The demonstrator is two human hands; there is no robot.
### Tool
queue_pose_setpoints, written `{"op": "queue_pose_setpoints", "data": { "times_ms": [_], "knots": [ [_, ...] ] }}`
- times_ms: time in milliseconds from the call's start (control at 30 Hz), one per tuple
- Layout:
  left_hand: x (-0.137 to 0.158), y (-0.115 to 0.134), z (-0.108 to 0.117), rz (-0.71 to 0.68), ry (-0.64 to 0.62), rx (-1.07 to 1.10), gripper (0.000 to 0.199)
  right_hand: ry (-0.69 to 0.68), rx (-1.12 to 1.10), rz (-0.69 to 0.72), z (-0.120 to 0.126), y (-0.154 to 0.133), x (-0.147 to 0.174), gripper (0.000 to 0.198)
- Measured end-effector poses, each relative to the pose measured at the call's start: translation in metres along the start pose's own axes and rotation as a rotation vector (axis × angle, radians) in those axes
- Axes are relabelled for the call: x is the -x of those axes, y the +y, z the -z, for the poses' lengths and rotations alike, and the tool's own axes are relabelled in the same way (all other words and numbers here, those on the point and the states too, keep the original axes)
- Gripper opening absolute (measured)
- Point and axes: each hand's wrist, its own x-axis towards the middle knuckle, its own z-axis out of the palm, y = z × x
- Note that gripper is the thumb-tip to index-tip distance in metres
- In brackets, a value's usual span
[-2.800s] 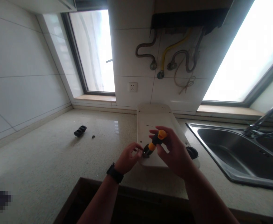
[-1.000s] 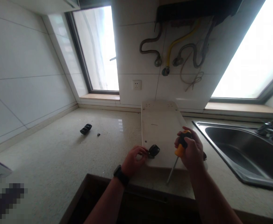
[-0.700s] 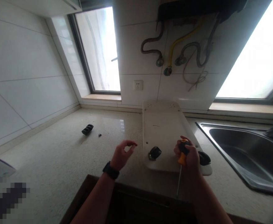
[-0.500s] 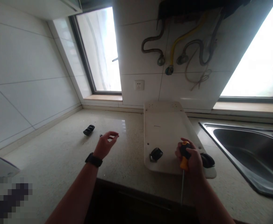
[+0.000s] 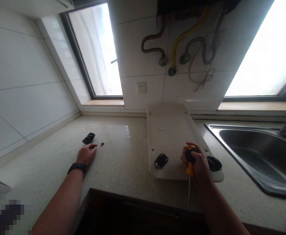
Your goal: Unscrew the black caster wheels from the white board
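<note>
Head view, screwdriver [image 5: 190, 170] near-vertical in-frame, tip lowest

Room over counter [image 5: 125, 155] left of panel [image 5: 167, 138], black fittings [image 5: 162, 159] obstructing near corners

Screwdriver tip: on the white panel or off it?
Off: the screwdriver in the right hand extends past the near edge of the white panel.

Your screwdriver [image 5: 190, 169] shows orange and black on its handle and grey along its shank. You wear a black wristband [image 5: 77, 167]. The board [image 5: 169, 137] before you is off-white, with a short dark line and small dark dots; its fittings [image 5: 162, 160] are black, like the banded piece [image 5: 88, 138] on your pale, speckled countertop [image 5: 128, 166]. You face white wall tiles [image 5: 143, 67] with dark seams, a yellow hose [image 5: 181, 36] and a silver-grey sink [image 5: 248, 147].
</note>
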Motion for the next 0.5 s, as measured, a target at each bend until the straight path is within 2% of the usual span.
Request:
{"op": "queue_pose_setpoints", "data": {
  "times_ms": [200,333,500],
  "knots": [
    [-0.019,-0.003,-0.013,-0.075,-0.020,-0.108,0.040,0.003,0.024,0.036,-0.005,0.000,0.000,0.029],
    [-0.021,-0.006,-0.015,-0.137,-0.032,-0.135,0.039,0.018,0.039,0.031,-0.006,0.000,0.000,0.029],
    [-0.019,-0.008,-0.017,-0.144,-0.020,-0.128,0.037,0.027,0.045,0.050,-0.005,0.002,0.000,0.028]
  ]
}}
